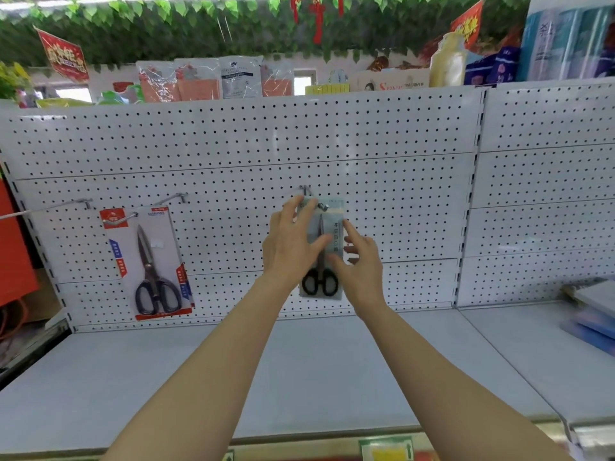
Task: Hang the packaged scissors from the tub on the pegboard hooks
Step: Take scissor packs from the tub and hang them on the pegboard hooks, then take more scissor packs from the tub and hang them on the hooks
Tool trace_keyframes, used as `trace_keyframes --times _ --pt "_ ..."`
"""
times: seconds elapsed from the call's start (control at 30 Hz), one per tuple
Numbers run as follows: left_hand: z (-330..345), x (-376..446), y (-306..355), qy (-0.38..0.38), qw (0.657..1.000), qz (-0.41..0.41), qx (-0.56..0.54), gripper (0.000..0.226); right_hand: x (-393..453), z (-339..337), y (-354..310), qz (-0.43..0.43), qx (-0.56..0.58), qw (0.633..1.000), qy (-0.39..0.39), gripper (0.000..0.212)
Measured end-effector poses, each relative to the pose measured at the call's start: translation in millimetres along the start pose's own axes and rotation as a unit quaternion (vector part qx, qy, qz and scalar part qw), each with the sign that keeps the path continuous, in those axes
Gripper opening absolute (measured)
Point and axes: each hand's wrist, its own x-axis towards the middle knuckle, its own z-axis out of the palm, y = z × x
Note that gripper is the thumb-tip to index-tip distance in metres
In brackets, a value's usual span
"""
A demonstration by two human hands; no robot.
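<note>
White perforated metal fills most of the view: a pegboard (233, 154) rising behind a pale grey shelf (299, 371). Near the middle of the board both bare forearms reach up to a packaged pair of scissors (322, 281) with black handles, its pale backing card held flat against the board. The card's top edge sits at a metal hook (306, 190), and the hook's tip shows just beside the card's upper part; whether the card's hole is fully over the hook I cannot tell.

The left hand (293, 242) lies over the upper left of the pack, fingers spread and stretched up towards the hook, thumb crossing the card, so it holds the pack lightly against the board. The right hand (361, 261) touches the pack's right edge with its fingertips, fingers loosely parted rather than clenched.

Further left, a second packaged pair of scissors (149, 261) on a red and white card hangs from another hook (121, 219), tilted slightly. Two bare hooks stick out near it, one higher up (174, 196) and one at the far left (60, 205).

Along the top of the board stand packaged goods (216, 78), with green artificial leaves (186, 28) overhead. Blurred blue items (592, 321) lie on the shelf at the right edge.
</note>
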Motion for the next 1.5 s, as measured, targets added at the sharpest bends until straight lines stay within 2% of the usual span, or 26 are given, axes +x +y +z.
trace_keyframes --times 0.13,0.3,0.53,0.63,0.87,1.07,1.2,1.27,1.43,1.5 --pt "-10 -10 3 0.021 0.999 0.025 0.025 0.070 -11 -25 -5 -0.080 -0.146 0.986 0.012 0.063" --pt "-34 -42 23 0.063 0.993 0.084 0.052 0.070 -37 -76 -26 -0.258 -0.299 0.916 0.072 0.054" --pt "-51 -125 98 0.043 0.981 0.176 0.073 0.061 -109 -174 -45 -0.326 -0.399 0.852 0.094 0.046" --pt "-32 -184 138 0.007 0.978 0.198 0.059 0.058 -157 -221 -30 -0.300 -0.419 0.853 0.085 0.046" --pt "40 -334 227 -0.155 0.970 0.187 0.012 0.059 -288 -335 37 -0.187 -0.479 0.857 0.027 0.044" --pt "121 -454 267 -0.284 0.939 0.195 -0.013 0.058 -392 -419 117 -0.085 -0.548 0.832 -0.015 0.041" --pt "175 -536 282 -0.403 0.892 0.202 -0.021 0.054 -471 -460 169 0.006 -0.588 0.807 -0.052 0.043" --pt "199 -582 285 -0.477 0.858 0.189 -0.017 0.052 -512 -472 192 0.048 -0.593 0.800 -0.071 0.042" --pt "247 -686 281 -0.660 0.743 0.100 0.046 0.040 -597 -482 231 0.140 -0.592 0.787 -0.104 0.040" --pt "265 -710 276 -0.691 0.721 0.025 0.049 0.040 -618 -481 237 0.157 -0.594 0.781 -0.112 0.038"
